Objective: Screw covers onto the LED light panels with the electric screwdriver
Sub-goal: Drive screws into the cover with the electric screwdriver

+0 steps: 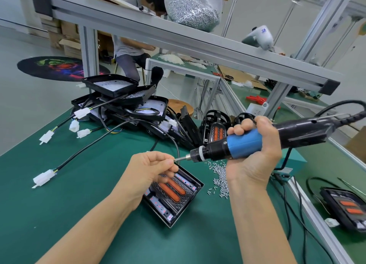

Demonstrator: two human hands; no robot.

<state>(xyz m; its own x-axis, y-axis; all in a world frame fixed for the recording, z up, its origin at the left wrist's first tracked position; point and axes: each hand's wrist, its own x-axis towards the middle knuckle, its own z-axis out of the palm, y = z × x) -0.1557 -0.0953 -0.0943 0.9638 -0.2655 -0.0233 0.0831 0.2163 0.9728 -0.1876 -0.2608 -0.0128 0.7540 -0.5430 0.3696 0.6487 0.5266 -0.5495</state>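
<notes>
Two hands, one screwdriver

The LED panel lies on the bench, loose screws right, stacked panels behind.

Both forearms are bare up to the bottom edge of the picture, with no sleeve visible. The left hand and the right hand wear no gloves, rings or watch.

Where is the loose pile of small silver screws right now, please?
The small silver screws lie on the green mat, right of the black LED panel, below the right hand.
</notes>
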